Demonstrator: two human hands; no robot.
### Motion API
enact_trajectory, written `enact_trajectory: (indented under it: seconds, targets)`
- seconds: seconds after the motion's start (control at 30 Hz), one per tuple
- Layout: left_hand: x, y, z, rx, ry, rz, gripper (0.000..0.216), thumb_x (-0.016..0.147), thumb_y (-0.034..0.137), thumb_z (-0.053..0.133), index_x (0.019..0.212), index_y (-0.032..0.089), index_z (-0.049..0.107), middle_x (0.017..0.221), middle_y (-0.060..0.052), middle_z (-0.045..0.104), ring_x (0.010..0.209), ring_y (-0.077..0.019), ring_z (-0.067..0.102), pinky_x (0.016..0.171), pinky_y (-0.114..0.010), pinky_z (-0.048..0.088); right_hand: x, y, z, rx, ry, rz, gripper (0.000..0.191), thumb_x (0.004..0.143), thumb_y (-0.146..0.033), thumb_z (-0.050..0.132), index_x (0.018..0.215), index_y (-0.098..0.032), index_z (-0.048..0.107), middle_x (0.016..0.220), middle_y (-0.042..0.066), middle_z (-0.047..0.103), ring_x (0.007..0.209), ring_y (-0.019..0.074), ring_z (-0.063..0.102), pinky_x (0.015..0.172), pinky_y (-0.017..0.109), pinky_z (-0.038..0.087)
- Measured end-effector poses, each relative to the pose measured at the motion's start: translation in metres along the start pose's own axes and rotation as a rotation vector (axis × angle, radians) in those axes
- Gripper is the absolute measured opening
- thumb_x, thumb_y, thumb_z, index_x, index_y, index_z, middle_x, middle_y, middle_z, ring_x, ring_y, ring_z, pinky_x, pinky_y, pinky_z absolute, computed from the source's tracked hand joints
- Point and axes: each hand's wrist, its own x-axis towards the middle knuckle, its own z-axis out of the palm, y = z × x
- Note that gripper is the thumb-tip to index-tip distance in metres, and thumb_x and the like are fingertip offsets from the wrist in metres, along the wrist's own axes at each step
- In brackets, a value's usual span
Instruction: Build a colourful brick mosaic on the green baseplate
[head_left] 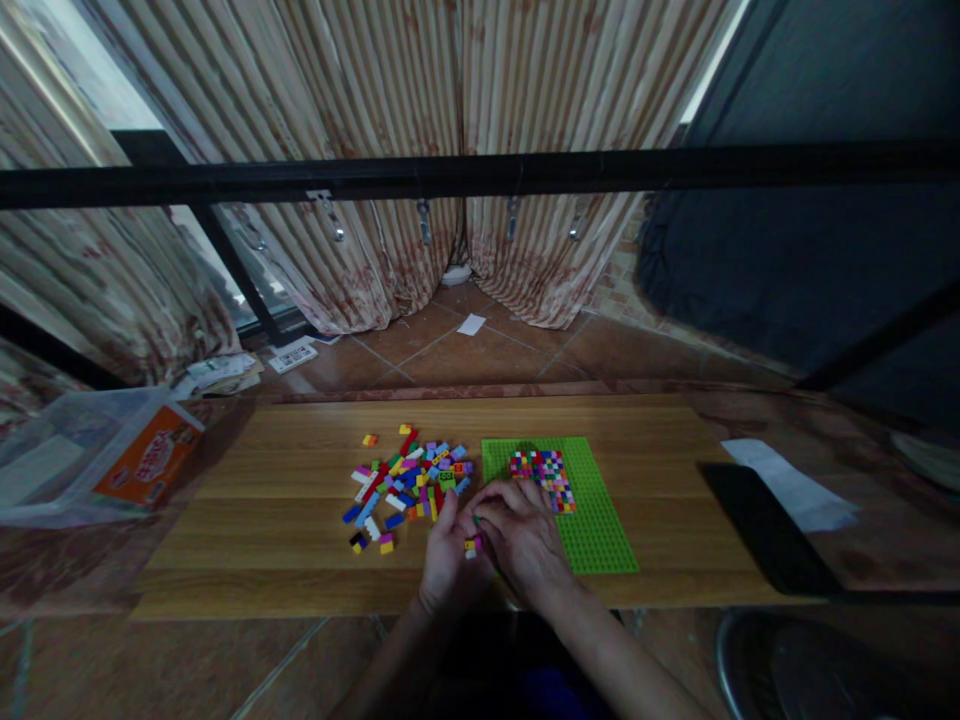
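My left hand point(448, 560) and my right hand point(521, 535) meet over the near middle of a wooden board point(255, 540). Their fingers are curled together around a small cluster of coloured bricks point(471, 546). Just left of the hands lies a loose pile of small coloured bricks point(409, 478). To the right lies a green baseplate point(600, 530), with a patch of mixed-colour bricks point(545, 476) pressed onto its far left part. My right hand covers the baseplate's near left corner.
A clear plastic box with an orange packet point(146, 458) stands at the left. A black flat object point(765, 530) and a white sheet point(787, 480) lie at the right. A black bar point(480, 172) crosses the view above, with curtains behind.
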Motion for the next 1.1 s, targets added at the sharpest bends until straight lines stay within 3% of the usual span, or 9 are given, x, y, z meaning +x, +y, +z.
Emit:
enact_trajectory:
  seconds: [0.13,0.2,0.37,0.57,0.77,1.1]
  targets:
    - [0.0,0.001,-0.002,-0.066,-0.022,0.008,0.054,0.093,0.049,0.031,0.111,0.008,0.06,0.083,-0.009,0.068,0.077,-0.016,0.065,0.076,-0.025,0.047,0.0,0.001,-0.002,0.052,0.052,0.014,0.014,0.087,-0.022,0.055,0.086,-0.026,0.069,0.096,0.001,0.066,0.092,0.0203,0.051,0.082,0.036,0.039]
    - [0.0,0.001,-0.002,-0.082,-0.011,0.009,0.054,0.093,0.049,0.031,0.111,0.007,0.06,0.088,-0.011,0.068,0.082,-0.0172,0.065,0.081,-0.027,0.046,0.0,0.005,-0.008,0.06,0.09,0.03,0.016,0.088,-0.021,0.054,0.089,-0.025,0.069,0.094,0.001,0.067,0.091,0.0199,0.053,0.083,0.036,0.04]
    - [0.0,0.001,-0.003,-0.042,0.073,-0.002,0.055,0.091,0.05,0.035,0.115,0.006,0.059,0.107,-0.017,0.066,0.1,-0.0238,0.062,0.095,-0.037,0.04,0.001,0.037,-0.029,-0.022,0.202,0.131,0.018,0.089,-0.024,0.05,0.093,-0.023,0.068,0.094,0.004,0.069,0.09,0.0213,0.056,0.082,0.037,0.042]
    - [-0.001,0.002,-0.003,-0.008,0.098,-0.01,0.055,0.092,0.049,0.034,0.119,0.007,0.057,0.109,-0.017,0.066,0.097,-0.0224,0.063,0.094,-0.036,0.041,0.005,0.071,-0.042,-0.198,0.214,0.24,0.022,0.089,-0.024,0.047,0.091,-0.021,0.069,0.091,0.006,0.07,0.085,0.0227,0.057,0.081,0.037,0.042]
    - [-0.001,0.002,-0.002,-0.004,0.104,-0.009,0.054,0.091,0.049,0.035,0.118,0.008,0.058,0.108,-0.016,0.066,0.097,-0.022,0.063,0.094,-0.036,0.042,0.016,0.071,-0.039,-0.291,0.132,0.256,0.023,0.088,-0.021,0.046,0.088,-0.021,0.07,0.089,0.006,0.07,0.086,0.0229,0.057,0.08,0.037,0.039]
    - [-0.001,0.002,-0.001,0.012,0.104,-0.013,0.052,0.092,0.047,0.036,0.117,0.008,0.059,0.108,-0.016,0.067,0.097,-0.0216,0.062,0.092,-0.035,0.042,0.025,0.072,-0.031,-0.231,0.187,0.306,0.024,0.085,-0.019,0.048,0.097,-0.021,0.069,0.093,0.007,0.071,0.087,0.024,0.06,0.082,0.04,0.039]
